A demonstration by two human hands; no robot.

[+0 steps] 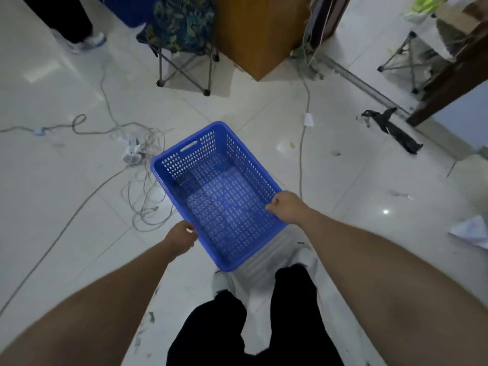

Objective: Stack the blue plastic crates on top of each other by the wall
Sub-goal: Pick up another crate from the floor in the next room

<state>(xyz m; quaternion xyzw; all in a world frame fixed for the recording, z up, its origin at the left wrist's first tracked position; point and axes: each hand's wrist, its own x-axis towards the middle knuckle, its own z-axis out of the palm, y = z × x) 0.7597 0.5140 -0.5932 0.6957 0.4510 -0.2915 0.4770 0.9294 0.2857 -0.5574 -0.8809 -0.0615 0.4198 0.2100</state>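
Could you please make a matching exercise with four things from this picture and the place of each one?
Things:
1. blue crate
2. folding chair
3. tangled cables
4. black scrap

Places:
A. floor, left of the crate
B. held at its rim by the left hand and the right hand
C. floor, far right, near the dark door frame
D. top, beside the wooden cabinet

Pairs: 1-B, 2-D, 3-A, 4-C

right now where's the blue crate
The blue crate is at the centre of the head view, held above the floor between the left hand and right hand, right of the tangled cables.
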